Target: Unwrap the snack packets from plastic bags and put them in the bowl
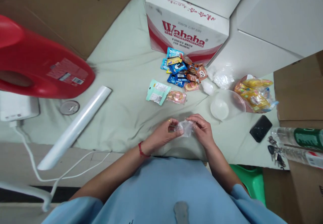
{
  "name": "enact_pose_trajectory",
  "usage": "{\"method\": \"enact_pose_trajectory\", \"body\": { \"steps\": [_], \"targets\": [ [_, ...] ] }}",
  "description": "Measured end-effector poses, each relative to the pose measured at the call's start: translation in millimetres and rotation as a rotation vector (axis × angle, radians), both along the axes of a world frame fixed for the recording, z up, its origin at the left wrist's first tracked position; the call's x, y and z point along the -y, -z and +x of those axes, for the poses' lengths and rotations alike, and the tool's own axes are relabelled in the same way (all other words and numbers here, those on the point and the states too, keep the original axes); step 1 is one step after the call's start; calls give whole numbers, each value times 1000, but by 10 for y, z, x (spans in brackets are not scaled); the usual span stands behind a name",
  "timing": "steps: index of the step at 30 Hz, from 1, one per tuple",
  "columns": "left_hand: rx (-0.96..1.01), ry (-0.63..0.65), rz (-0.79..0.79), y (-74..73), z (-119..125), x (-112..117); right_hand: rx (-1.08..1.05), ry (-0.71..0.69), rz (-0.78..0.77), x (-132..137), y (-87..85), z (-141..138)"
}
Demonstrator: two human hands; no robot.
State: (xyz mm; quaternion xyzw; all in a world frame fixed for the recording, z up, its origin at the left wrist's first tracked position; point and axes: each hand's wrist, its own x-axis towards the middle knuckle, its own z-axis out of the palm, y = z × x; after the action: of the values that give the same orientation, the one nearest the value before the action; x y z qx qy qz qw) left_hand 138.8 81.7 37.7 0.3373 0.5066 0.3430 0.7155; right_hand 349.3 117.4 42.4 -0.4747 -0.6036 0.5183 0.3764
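Remote, head cam. L hand [171,131] & R hand [204,129] were both on the clear plastic [186,127], held by the near edge of the desk [130,108], in front of the torso. Fingers of each hand pinched it, one side apiece; plastic was crumpled, contents (if any) unclear. I couldn't tell bag from wrapper, or if it was opened.

Progress, my est.: partway w/ this one piece. Done: both hands had a grip. Left: plastic not yet spread flat or put down.

Mint-green pkt [158,92] and pink pkt [176,97] lay just beyond the hands, side by side, neither held. Behind: mixed snack pile [179,68], loose in front of the Wahaha box [186,32]. To R of pile: crumpled film [223,77], then yellow pkts [257,98]; clear tub [228,104] stood nearer the torso. I logged none of these as in hand.
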Motion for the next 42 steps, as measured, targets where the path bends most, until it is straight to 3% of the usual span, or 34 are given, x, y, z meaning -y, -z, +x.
{"method": "enact_pose_trajectory", "body": {
  "steps": [5,8,11,15,19,21,24,27,29,31,33,35,39,42],
  "targets": [
    [-166,-167,81,124,30,33,-86,102,-158,17,41,-31],
    [-196,-217,104,121,37,28,-72,22,-202,23,63,-9],
    [-124,-301,90,99,39,7,-15,-34,-287,34,98,8],
    [109,-463,-41,119,-5,-16,-119,117,-375,21,124,40],
    [204,-448,-104,169,-115,21,-199,207,-430,-12,92,92],
    [142,-424,-18,178,-168,55,-208,214,-445,-18,72,105],
    [-67,-359,302,146,-203,90,-188,202,-444,-10,49,88],
    [-454,-146,693,80,-177,77,-149,162,-436,1,28,49],
    [-661,-38,818,44,-157,44,-126,127,-429,0,7,46],
    [-725,-58,793,24,-167,5,-89,106,-398,-10,-23,87],
    [-685,-150,666,18,-214,-25,-10,102,-325,-22,-63,181],
    [-625,-242,538,21,-282,-35,132,142,-161,-27,-108,311],
    [-601,-394,406,44,-379,6,550,378,302,-12,-170,590],
    [-596,-459,337,60,-382,50,760,397,385,-5,-193,794]
  ]
}}
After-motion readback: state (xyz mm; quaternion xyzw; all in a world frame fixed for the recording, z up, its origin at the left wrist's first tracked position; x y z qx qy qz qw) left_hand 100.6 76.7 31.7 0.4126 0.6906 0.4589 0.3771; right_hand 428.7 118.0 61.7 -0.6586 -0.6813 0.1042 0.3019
